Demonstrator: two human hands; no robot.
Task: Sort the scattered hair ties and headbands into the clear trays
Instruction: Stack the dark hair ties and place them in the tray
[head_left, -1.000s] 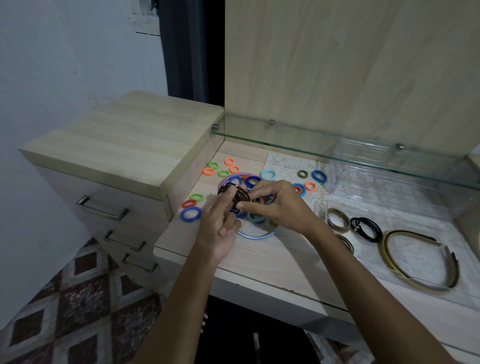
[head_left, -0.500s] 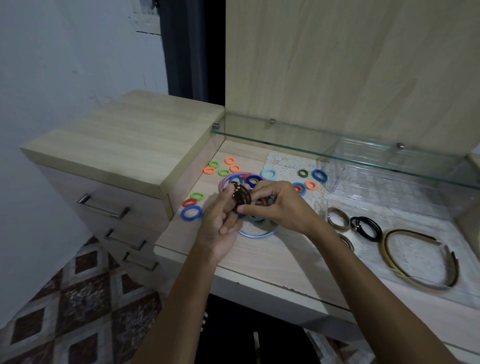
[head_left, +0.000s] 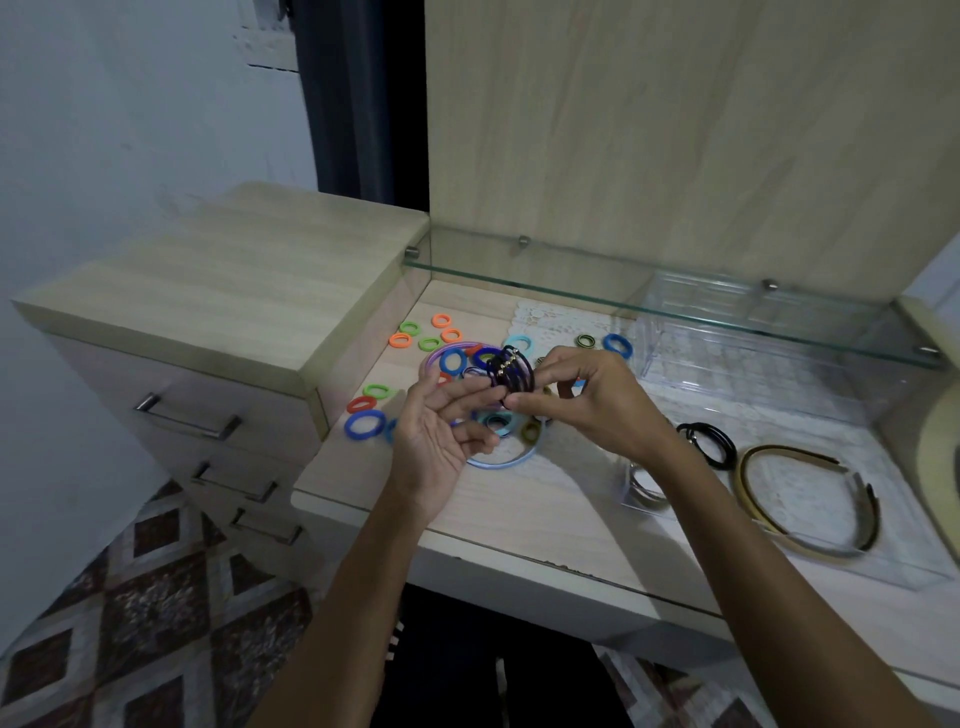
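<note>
A bundle of dark hair ties with gold beads (head_left: 511, 371) is lifted above the desk. My right hand (head_left: 592, 402) pinches it from the right. My left hand (head_left: 441, 441) is palm up beside it, its fingertips touching the bundle. Below them lie several coloured hair ties, such as a blue one (head_left: 365, 424) and an orange one (head_left: 400, 340), and a light blue headband (head_left: 501, 462). A clear flat tray (head_left: 909, 551) at the right holds a gold headband (head_left: 800, 493), black ties (head_left: 709, 441) and a bracelet-like band (head_left: 644, 488).
A second clear tray (head_left: 727, 364) stands at the back under a glass shelf (head_left: 675, 306). A raised drawer unit (head_left: 208, 291) borders the desk on the left. A white lace mat (head_left: 550, 319) lies under the trays.
The dark bundle has risen off the pile and moved slightly right, now held mainly by my right hand. My left hand has opened, palm up.
</note>
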